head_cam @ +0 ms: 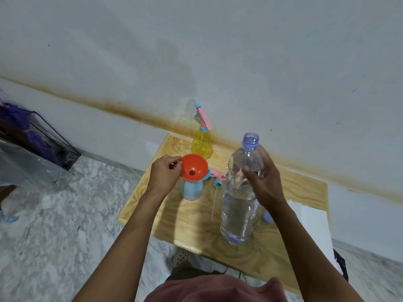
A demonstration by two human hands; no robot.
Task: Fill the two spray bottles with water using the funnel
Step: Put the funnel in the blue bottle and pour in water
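An orange funnel point(193, 166) sits in the neck of a blue spray bottle point(191, 189) standing on the wooden table point(192, 223). My left hand point(164, 172) pinches the funnel's rim at its left side. My right hand point(261, 178) grips a large clear water bottle point(239, 203), uncapped and roughly half full, held upright to the right of the funnel. A yellow spray bottle point(201, 143) with its pink and blue spray head on stands behind, near the wall. The blue bottle's removed spray head point(217, 177) with its dip tube lies on the table between the two bottles.
A small blue cap point(267, 216) lies on the table behind my right wrist. A white box point(309, 227) sits at the table's right end. A black wire rack point(50, 138) with plastic sheeting stands on the marble floor at the left. The wall runs close behind the table.
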